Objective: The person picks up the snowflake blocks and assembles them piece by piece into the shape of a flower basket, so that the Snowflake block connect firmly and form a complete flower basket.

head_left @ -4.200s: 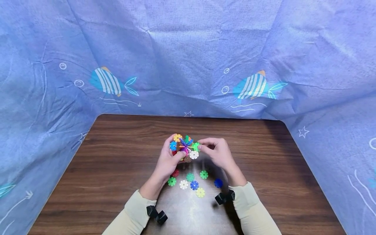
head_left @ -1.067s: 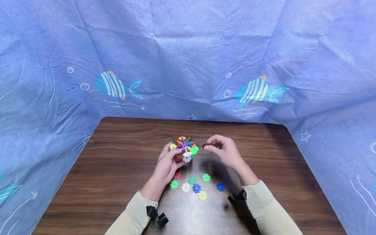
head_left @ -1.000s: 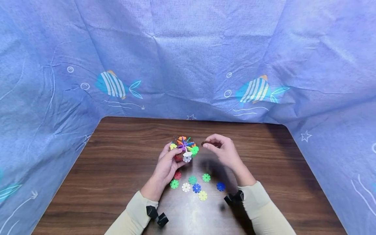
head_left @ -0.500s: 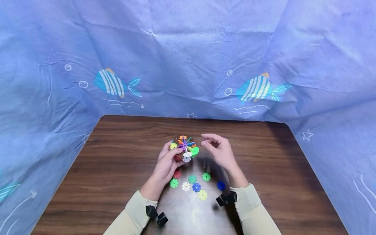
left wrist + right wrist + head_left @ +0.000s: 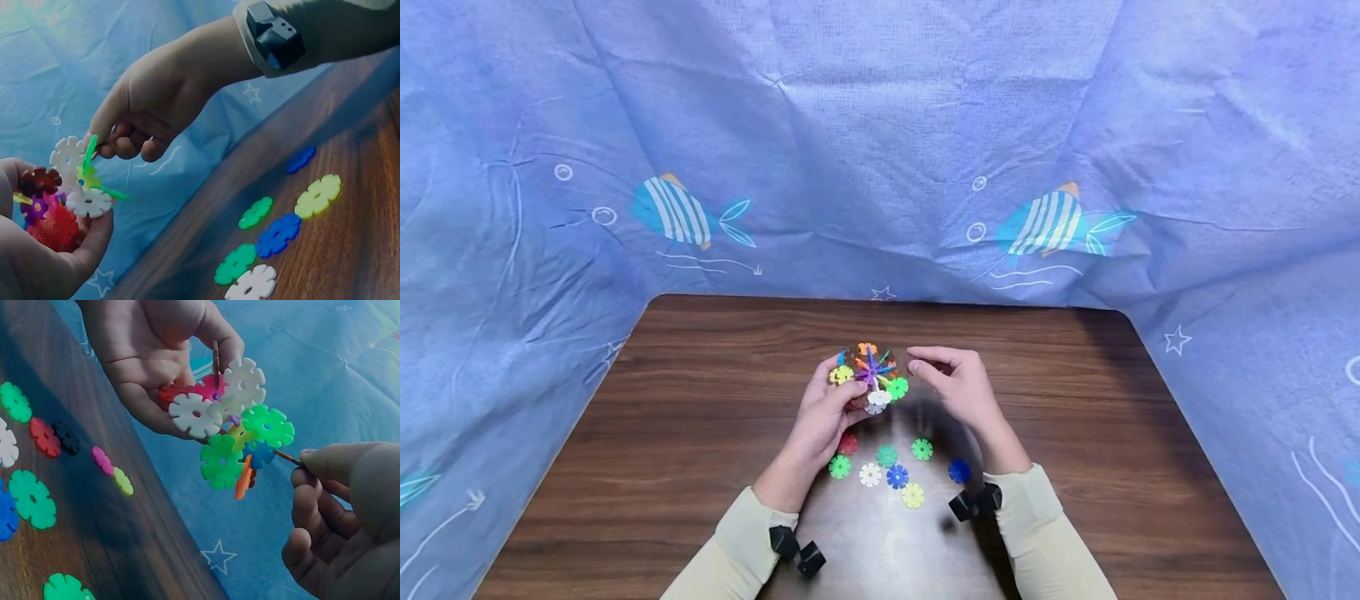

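Observation:
My left hand grips a cluster of slotted plastic snowflake discs, joined around a purple middle, above the table. Its outer discs include white, green, orange and red ones. In the right wrist view, my right hand pinches a thin brown disc, seen edge-on, between thumb and index finger. The brown disc's far edge meets a blue disc of the cluster; whether their slots interlock I cannot tell. Fingers and outer discs hide part of the cluster.
Several loose discs lie on the brown wooden table below the hands, among them a white one, a yellow one and a dark blue one. A blue fish-print cloth hangs behind the table.
Earlier my right hand was at a green disc of the cluster. It then held a brown disc apart to the right, and has since come slightly left. The cluster has turned in my left hand.

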Motion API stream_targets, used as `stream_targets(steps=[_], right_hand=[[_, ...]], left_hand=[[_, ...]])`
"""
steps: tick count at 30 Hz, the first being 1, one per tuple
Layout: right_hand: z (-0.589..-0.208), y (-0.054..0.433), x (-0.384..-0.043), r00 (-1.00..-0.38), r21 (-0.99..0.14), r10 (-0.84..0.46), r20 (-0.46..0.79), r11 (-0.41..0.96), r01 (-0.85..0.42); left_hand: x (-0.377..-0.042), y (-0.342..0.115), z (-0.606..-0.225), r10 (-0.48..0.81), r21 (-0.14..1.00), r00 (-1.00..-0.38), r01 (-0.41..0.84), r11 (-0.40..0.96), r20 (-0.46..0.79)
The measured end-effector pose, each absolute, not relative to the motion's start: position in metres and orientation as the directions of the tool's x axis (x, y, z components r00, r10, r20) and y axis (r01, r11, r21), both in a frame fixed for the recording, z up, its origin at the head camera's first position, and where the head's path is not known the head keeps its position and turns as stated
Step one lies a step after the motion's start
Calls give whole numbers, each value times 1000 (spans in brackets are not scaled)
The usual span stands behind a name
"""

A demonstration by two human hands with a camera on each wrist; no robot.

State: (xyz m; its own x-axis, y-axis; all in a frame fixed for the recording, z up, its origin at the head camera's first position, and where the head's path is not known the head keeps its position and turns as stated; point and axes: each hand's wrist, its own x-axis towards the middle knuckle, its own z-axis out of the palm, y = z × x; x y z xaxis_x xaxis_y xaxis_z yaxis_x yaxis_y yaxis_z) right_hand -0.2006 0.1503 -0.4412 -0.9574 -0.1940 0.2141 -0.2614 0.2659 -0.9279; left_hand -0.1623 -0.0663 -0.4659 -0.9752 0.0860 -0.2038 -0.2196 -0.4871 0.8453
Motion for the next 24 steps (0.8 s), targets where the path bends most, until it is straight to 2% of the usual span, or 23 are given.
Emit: stream_targets(steps=[6, 19, 24], right_hand=[[-445, 151, -202, -954, -924, -185, 235, 263, -279], [-447, 151, -200, -946, -885, -207, 250, 348, -310], [-451, 155, -203, -942, -908, -251, 222, 299, -294]], left_hand=[[-162, -63, -467, 71, 872, -981, -193, -449, -180], [-162, -63, -470, 57, 923, -988, -156, -352, -145], [-163, -63, -473, 83, 928, -987, -157, -337, -137]])
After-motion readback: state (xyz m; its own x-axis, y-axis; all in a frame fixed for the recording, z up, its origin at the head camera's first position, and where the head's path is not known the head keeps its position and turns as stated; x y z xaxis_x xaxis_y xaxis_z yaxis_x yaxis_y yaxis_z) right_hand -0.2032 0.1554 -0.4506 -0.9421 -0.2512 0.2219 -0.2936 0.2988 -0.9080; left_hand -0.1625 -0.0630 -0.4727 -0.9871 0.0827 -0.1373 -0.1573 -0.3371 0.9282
